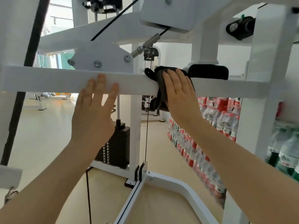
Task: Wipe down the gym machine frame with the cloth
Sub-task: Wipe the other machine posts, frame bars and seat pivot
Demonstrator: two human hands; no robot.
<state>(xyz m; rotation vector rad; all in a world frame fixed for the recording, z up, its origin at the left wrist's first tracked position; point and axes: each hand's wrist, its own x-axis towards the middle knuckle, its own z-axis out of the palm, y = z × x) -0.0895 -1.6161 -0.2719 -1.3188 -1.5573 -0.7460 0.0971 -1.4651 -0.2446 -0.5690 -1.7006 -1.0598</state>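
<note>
The white frame bar is a smooth, square-edged painted beam running level across the machine. A dark, soft cloth drapes over it, bunched and hanging below. The right hand presses it flat with straight fingers; the left hand rests spread and bare on the bar, well apart. The cloth's far side is hidden behind the beam.

Bright daylight from left windows, soft blur, wide-angle edge bending

Gym, seemingly: weight stack, machines.
</note>
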